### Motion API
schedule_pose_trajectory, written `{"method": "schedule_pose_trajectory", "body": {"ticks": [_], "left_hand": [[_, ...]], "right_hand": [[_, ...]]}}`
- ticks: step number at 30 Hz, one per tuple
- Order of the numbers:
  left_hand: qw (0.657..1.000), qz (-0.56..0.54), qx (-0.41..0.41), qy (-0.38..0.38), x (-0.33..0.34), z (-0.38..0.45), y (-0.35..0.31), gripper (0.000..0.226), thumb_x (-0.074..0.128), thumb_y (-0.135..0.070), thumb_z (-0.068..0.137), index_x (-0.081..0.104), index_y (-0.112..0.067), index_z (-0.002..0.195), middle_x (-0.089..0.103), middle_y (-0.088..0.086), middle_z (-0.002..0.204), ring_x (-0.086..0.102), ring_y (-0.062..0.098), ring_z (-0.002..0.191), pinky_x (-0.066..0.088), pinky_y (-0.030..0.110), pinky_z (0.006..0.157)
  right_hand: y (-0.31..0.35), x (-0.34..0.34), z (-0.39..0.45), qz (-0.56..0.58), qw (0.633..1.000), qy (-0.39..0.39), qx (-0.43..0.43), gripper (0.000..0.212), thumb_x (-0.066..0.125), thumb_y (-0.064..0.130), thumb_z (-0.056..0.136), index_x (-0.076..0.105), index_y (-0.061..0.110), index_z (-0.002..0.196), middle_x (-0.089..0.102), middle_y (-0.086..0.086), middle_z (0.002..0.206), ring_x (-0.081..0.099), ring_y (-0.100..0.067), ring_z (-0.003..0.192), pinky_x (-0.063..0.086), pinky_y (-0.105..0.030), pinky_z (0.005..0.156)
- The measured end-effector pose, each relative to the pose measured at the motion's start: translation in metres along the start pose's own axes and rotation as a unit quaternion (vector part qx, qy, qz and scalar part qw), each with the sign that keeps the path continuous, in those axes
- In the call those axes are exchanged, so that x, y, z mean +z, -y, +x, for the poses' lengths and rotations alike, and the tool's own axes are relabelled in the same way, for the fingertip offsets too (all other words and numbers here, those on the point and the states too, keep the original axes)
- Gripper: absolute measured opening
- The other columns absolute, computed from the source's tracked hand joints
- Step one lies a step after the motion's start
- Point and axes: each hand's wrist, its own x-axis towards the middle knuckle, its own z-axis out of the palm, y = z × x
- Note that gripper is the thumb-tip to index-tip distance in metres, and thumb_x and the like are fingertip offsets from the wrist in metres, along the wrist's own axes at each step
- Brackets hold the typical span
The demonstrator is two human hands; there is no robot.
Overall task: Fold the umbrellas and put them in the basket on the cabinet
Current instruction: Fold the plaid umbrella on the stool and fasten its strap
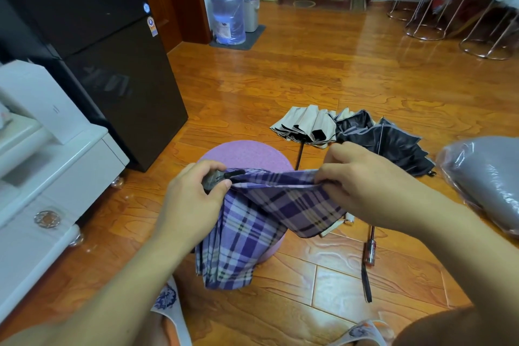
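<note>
A purple plaid umbrella (252, 222) hangs collapsed between my hands above a pink stool (247, 153). My left hand (193, 194) grips its dark tip end, and my right hand (362, 177) pinches a fold of its cloth stretched sideways. On the wooden floor beyond lie a beige umbrella (306, 125) and a black umbrella (390, 140), both loosely collapsed. Under my right hand, another umbrella's handle with a strap (369, 253) rests on the floor. No basket is visible.
A white cabinet (53, 166) stands at the left beside a black fridge (106, 50). A grey bundle in clear plastic (486, 180) lies at the right. A water jug (226, 12) and metal-legged stools (449, 8) stand further back. My slippers (168, 306) show below.
</note>
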Motion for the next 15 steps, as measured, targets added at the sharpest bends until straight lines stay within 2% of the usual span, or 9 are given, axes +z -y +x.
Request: {"method": "schedule_pose_trajectory", "body": {"ticks": [2,4,7,10,11,13,15], "left_hand": [[1.000,0.003,0.002,-0.006,-0.001,0.001,0.000,0.019,0.075,-0.023,0.091,0.069,-0.033,0.107,0.065,-0.014,0.104,0.056,-0.007,0.094,0.037,0.003,0.076],[1.000,0.011,0.004,-0.007,0.000,0.001,-0.001,0.019,0.075,-0.025,0.090,0.069,-0.033,0.107,0.066,-0.013,0.103,0.058,-0.001,0.092,0.038,0.005,0.076],[1.000,0.013,-0.008,-0.011,0.000,0.001,-0.003,0.017,0.076,-0.028,0.089,0.070,-0.032,0.105,0.067,-0.015,0.100,0.059,0.002,0.090,0.038,0.007,0.075],[0.997,-0.025,-0.068,-0.022,-0.001,0.004,-0.005,0.011,0.076,-0.032,0.090,0.069,-0.031,0.099,0.068,-0.017,0.093,0.064,0.000,0.084,0.043,0.010,0.069],[0.993,-0.056,-0.096,-0.026,-0.001,0.007,-0.003,0.010,0.076,-0.032,0.090,0.069,-0.029,0.097,0.069,-0.012,0.090,0.067,0.005,0.079,0.049,0.016,0.067],[0.974,-0.149,-0.168,-0.025,-0.002,0.014,0.000,0.016,0.076,-0.031,0.091,0.068,-0.018,0.096,0.073,0.003,0.083,0.072,0.019,0.064,0.062,0.039,0.070],[0.955,-0.197,-0.223,-0.015,-0.003,0.019,0.005,0.029,0.076,-0.033,0.092,0.064,-0.006,0.096,0.074,0.012,0.072,0.071,0.024,0.057,0.062,0.049,0.076]], "right_hand": [[-0.002,-0.004,0.000,-0.020,1.000,-0.011,0.003,0.025,0.058,0.036,0.090,0.074,0.024,0.106,0.056,0.004,0.096,0.054,-0.021,0.087,0.049,-0.035,0.073],[-0.003,-0.006,0.003,-0.039,0.999,-0.032,-0.002,0.026,0.062,0.041,0.088,0.072,0.021,0.101,0.061,0.003,0.094,0.056,-0.024,0.086,0.051,-0.037,0.072],[0.003,-0.004,0.007,-0.028,0.994,-0.097,-0.035,0.012,0.061,0.024,0.095,0.068,0.015,0.092,0.063,0.000,0.090,0.058,-0.025,0.084,0.051,-0.038,0.071],[0.012,-0.003,0.007,-0.018,0.986,-0.153,-0.066,0.011,0.058,0.010,0.099,0.068,0.009,0.097,0.064,-0.004,0.090,0.058,-0.027,0.081,0.050,-0.042,0.067],[0.017,-0.002,0.006,-0.015,0.983,-0.166,-0.070,0.010,0.059,0.009,0.099,0.068,0.008,0.102,0.064,-0.004,0.089,0.058,-0.028,0.080,0.049,-0.043,0.065],[0.031,0.002,0.004,-0.001,0.980,-0.184,-0.080,0.014,0.062,0.007,0.097,0.068,0.006,0.110,0.064,-0.004,0.086,0.057,-0.029,0.076,0.048,-0.043,0.062],[0.051,0.015,-0.002,-0.003,0.977,-0.187,-0.103,0.016,0.063,0.001,0.093,0.069,0.006,0.108,0.062,-0.003,0.080,0.055,-0.029,0.073,0.046,-0.043,0.060]]}}
